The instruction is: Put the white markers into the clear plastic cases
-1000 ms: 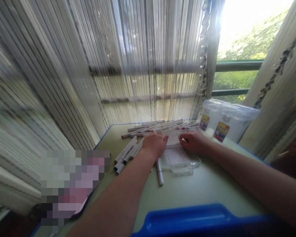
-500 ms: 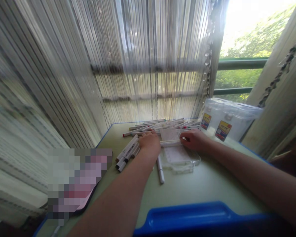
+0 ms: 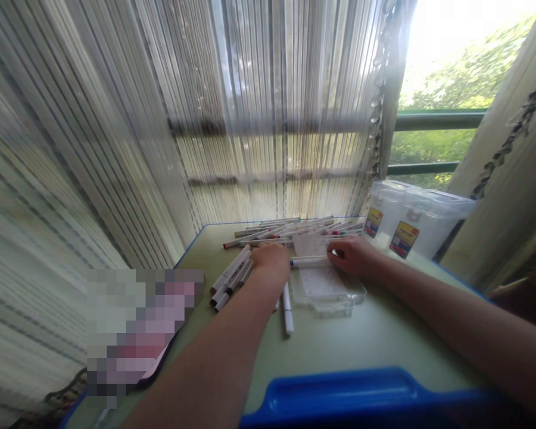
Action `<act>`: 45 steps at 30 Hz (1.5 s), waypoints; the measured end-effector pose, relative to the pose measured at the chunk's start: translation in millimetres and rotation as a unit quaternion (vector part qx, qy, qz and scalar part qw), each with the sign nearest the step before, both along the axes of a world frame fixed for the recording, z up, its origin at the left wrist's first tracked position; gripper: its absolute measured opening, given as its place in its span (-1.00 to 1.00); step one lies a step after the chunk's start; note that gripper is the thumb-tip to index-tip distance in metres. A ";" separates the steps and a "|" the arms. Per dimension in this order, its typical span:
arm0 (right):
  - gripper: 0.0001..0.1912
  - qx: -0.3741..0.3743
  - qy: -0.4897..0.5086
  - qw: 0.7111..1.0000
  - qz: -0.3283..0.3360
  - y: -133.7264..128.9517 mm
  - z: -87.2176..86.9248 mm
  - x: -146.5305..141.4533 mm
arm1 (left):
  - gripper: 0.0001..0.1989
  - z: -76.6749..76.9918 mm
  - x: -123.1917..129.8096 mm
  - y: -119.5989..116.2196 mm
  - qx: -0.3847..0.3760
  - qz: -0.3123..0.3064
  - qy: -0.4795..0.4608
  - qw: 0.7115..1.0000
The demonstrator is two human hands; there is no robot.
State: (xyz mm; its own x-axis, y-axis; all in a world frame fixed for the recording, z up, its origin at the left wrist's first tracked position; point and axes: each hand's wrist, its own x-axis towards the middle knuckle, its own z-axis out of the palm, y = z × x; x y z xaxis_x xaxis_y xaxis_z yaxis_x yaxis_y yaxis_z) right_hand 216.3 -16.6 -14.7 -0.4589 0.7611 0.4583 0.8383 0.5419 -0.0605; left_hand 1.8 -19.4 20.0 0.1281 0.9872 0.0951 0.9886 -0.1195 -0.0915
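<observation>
My right hand [image 3: 352, 253] has curled fingers closed on the end of a white marker [image 3: 310, 261] with a blue tip. That marker lies level over a clear plastic case [image 3: 326, 286] with a white sheet in it. My left hand [image 3: 271, 257] is just left of the case, among the markers, knuckles up; its fingertips are hidden. Beside it on the left lies a row of white markers [image 3: 232, 277] with dark and brown ends. A single white marker [image 3: 287, 313] lies below my left wrist. Behind both hands is a loose pile of markers [image 3: 277, 231].
Two clear lidded boxes [image 3: 438, 217] with labels stand at the table's back right. A phone-like device [image 3: 161, 351], partly pixelated, lies at the left edge. The pale green table [image 3: 339, 345] has a blue rim and blue front tray [image 3: 339, 384]. Curtains [image 3: 272, 119] hang behind.
The blue end of the marker at my right hand now shows beside my left hand. The single marker below my left wrist has swung slightly left. Both hands have hardly moved.
</observation>
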 end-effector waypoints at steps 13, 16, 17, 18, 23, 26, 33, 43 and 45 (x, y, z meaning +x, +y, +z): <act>-0.81 0.002 0.001 1.000 0.003 0.6 -1.0 1.0 | -0.62 -2.9 1.5 -1.3 0.037 -0.015 0.011 0.999; -0.81 0.000 -0.003 1.000 0.002 0.9 -2.0 1.9 | -0.62 -3.2 1.6 -1.0 0.043 -0.018 0.009 0.999; -0.81 0.000 -0.004 1.000 0.001 1.0 -2.3 2.1 | -0.62 -3.4 1.7 -0.9 0.045 -0.019 0.010 0.999; -0.81 0.000 -0.004 1.000 -0.001 1.2 -2.4 2.2 | -0.62 -3.7 1.7 -0.8 0.046 -0.020 0.010 0.999; -0.80 -0.006 -0.006 1.000 -0.005 0.3 -0.7 0.9 | -0.63 -4.4 1.8 -0.9 0.047 -0.023 0.007 0.999; -0.79 -0.012 -0.005 1.000 -0.005 -0.8 0.3 0.3 | -0.64 -4.2 1.5 -1.5 0.046 -0.029 0.004 0.998; -0.80 -0.007 -0.001 1.000 -0.003 0.8 -1.0 0.7 | -0.64 -2.2 1.2 -2.6 0.040 -0.032 -0.002 0.999; -0.79 -0.021 -0.003 1.000 -0.010 -2.3 2.4 -1.1 | -0.66 -2.0 0.8 -3.3 0.033 -0.039 0.005 0.999; -0.80 -0.022 -0.005 1.000 -0.012 -2.9 3.0 -1.4 | -0.65 -2.2 0.8 -2.7 0.029 -0.039 0.007 0.999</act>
